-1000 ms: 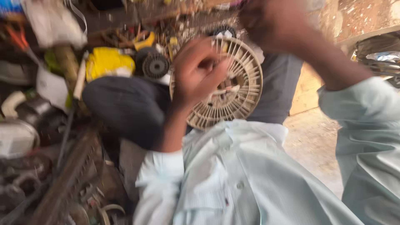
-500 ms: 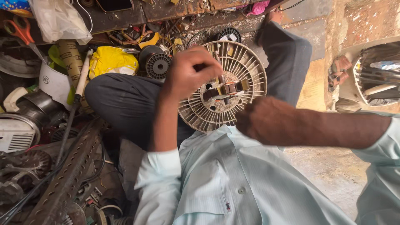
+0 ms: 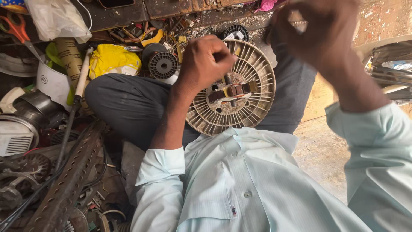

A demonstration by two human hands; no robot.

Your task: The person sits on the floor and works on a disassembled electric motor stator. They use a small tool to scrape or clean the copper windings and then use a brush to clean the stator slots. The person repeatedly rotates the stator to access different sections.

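The round, dirty cream plastic slotted fan disc (image 3: 231,92) rests on the person's lap. The left hand (image 3: 205,62) is curled closed at its upper-left edge, fingers (image 3: 223,56) pinching something small I cannot make out. The right hand (image 3: 319,36) is raised clear, blurred, its grip unclear.

The right hand (image 3: 319,36) is raised close to the camera and blurred, so whatever its grip pinches cannot be made out. The left hand (image 3: 205,62) covers the upper left of the round ribbed disc (image 3: 240,116), and its closed fingers hide what they hold. The shirt collar hides the disc's lower rim. Orange scissors (image 3: 15,25) are cut off by the left edge.
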